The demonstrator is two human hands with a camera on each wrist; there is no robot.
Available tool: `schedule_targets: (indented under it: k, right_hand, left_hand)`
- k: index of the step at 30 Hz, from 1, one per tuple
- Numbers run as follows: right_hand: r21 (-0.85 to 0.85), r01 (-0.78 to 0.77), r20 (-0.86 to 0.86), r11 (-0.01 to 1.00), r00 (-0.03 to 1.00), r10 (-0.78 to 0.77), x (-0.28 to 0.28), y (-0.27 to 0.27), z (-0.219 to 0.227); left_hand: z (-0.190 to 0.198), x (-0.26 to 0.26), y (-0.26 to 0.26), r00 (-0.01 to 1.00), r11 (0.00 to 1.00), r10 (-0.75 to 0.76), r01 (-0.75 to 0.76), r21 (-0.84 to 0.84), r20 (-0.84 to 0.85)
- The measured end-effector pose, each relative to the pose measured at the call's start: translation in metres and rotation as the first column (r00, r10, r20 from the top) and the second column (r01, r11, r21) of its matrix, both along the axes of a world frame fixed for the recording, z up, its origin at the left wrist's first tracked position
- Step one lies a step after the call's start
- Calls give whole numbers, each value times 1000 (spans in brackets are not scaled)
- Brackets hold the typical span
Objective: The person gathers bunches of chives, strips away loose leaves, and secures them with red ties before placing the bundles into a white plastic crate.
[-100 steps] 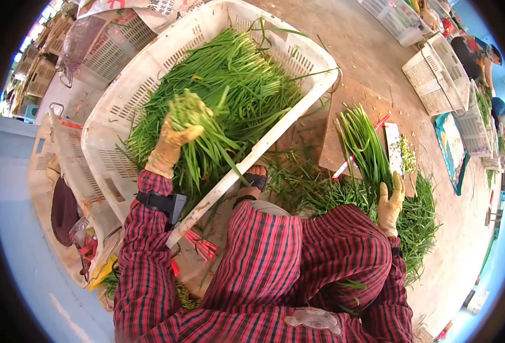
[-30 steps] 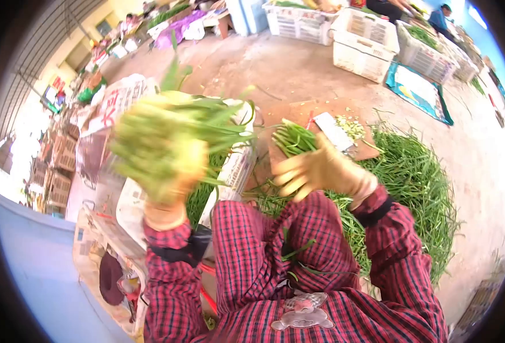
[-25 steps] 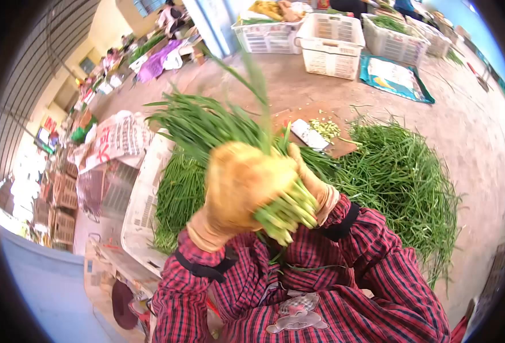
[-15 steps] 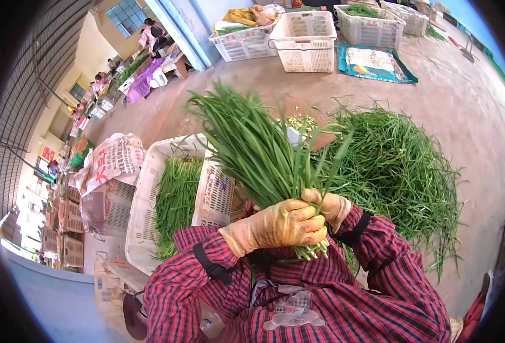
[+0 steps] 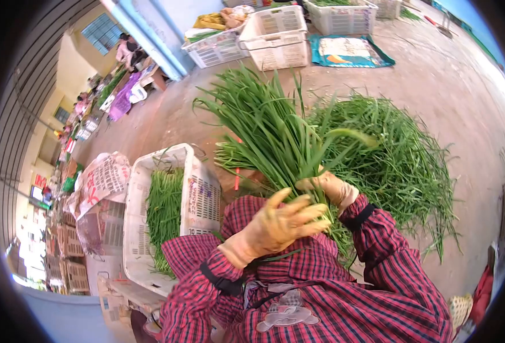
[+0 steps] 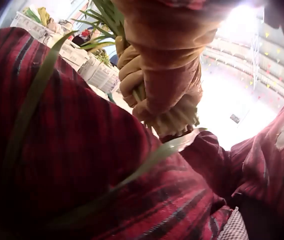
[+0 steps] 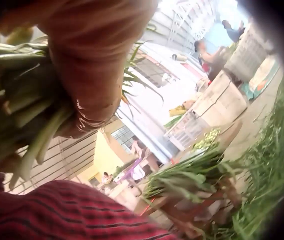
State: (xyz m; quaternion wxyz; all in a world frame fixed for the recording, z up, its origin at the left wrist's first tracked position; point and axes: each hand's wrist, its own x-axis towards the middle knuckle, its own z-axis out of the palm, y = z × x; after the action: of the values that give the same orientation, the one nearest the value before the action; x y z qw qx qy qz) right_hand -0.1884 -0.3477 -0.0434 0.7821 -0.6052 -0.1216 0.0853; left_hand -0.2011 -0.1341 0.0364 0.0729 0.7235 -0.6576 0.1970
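Observation:
A large bunch of garlic chives (image 5: 258,120) stands tilted over the lap, leaves fanning away from the body. My right hand (image 5: 329,188), in a yellowed glove, grips it low down. In the right wrist view the pale stalks (image 7: 24,90) lie against that hand. My left hand (image 5: 275,228), gloved too, is in front of the stalk ends with its fingers spread and slightly bent, hiding them from the head view. Cut stalk ends (image 6: 177,117) show below the gloves in the left wrist view. Another bunch (image 7: 187,170) rests on a low wooden stand behind.
A loose heap of chives (image 5: 390,166) covers the floor at the right. At the left stands a white plastic crate (image 5: 192,163) with chives laid inside, beside a printed sack (image 5: 101,183). Stacked white crates (image 5: 275,37) and a blue-edged bag (image 5: 352,51) lie ahead.
My left hand brought a bunch from the crate side to the lap, where both hands gripped it. Since half a second ago, the left fingers have loosened and spread. The head view has shifted.

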Motion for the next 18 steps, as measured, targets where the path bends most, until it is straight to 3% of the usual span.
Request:
schedule_targets:
  k: [1, 2, 3, 4, 5, 6, 7, 8, 9, 10, 12, 16, 18]
  right_hand:
    - [-72, 63, 103, 995, 993, -56, -11, -4, 29]
    - [-69, -1, -125, 998, 992, -8, -9, -14, 29]
    - [-78, 53, -89, 996, 994, -59, -11, -17, 22]
    - [-87, 96, -52, 991, 993, -101, -13, -18, 17]
    - [-100, 8, -45, 995, 999, -12, -12, -20, 19]
    - [-137, -26, 8, 990, 1000, 27, -10, -19, 17]
    - [-97, -93, 1, 991, 996, 94, -12, -16, 14]
    - [-55, -158, -1, 986, 987, 158, -15, -14, 10]
    - [-82, -256, -25, 963, 967, 255, -13, -8, 7]
    - [-79, -261, -35, 962, 965, 259, -16, -3, 13]
    - [-71, -289, -167, 955, 947, 275, -24, 2, 26]
    - [-52, -347, -92, 937, 936, 341, -27, -2, 18]
    - [-152, -351, -99, 924, 935, 340, -28, -2, 16]
  left_hand:
    - [-1, 3, 11, 962, 995, 94, -83, 55, -257]
    - [-3, 7, 21, 851, 979, 198, -149, 138, -487]
    - [-13, 6, 32, 681, 953, 211, -303, -6, -701]
    - [-25, 5, 40, 465, 870, 162, -484, -97, -870]
    - [-30, 11, 35, 104, 796, -9, -601, -70, -995]
    - [-47, 25, 31, 128, 753, -132, -632, -183, -983]
    - [-101, 76, 55, 147, 832, 291, -526, 174, -945]
    - [-95, 80, 49, 667, 860, 382, -510, -19, -639]
    - [-103, 89, 40, 281, 801, -78, -554, -228, -956]
    - [-106, 93, 30, -147, 648, -577, -681, -341, -803]
    - [-92, 82, 21, -200, 628, -619, -706, -326, -759]
    - [7, 45, -7, -345, 561, -763, -774, -294, -547]
    - [9, 41, -3, -369, 538, -795, -796, -277, -482]
